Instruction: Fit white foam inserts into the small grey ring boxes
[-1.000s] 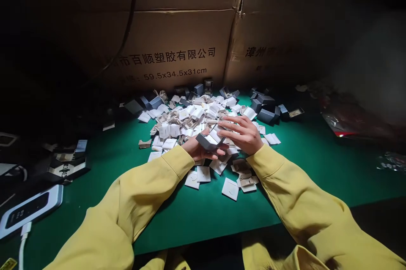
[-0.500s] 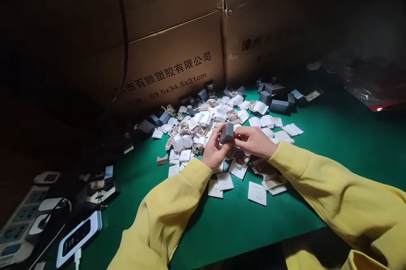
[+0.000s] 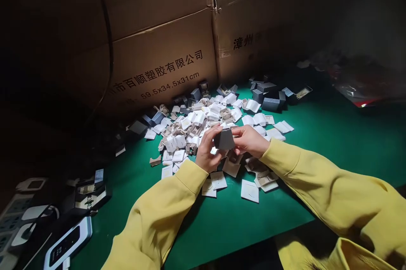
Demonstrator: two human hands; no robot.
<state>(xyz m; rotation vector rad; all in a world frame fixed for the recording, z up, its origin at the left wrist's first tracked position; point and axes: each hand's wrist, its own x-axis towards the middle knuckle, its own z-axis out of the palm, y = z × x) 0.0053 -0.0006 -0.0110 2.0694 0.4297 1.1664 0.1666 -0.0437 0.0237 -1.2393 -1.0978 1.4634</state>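
Both my hands hold one small grey box [image 3: 224,139] just above the green table [image 3: 333,135]. My left hand [image 3: 207,153] grips its left side with fingers curled over the top. My right hand [image 3: 250,140] pinches its right side. Both sleeves are yellow. Under and behind the hands lies a heap of white card inserts [image 3: 196,124], several of them loose near my wrists.
Large cardboard cartons [image 3: 158,54] stand along the back. More grey boxes [image 3: 269,96] sit at the back right. A power strip and a white device [image 3: 66,242] lie at the front left. Dark plastic packaging [image 3: 358,88] is at the right.
The grey box lay open with white inside in my left hand; now it is closed and held by both hands. The view has swung left and down.
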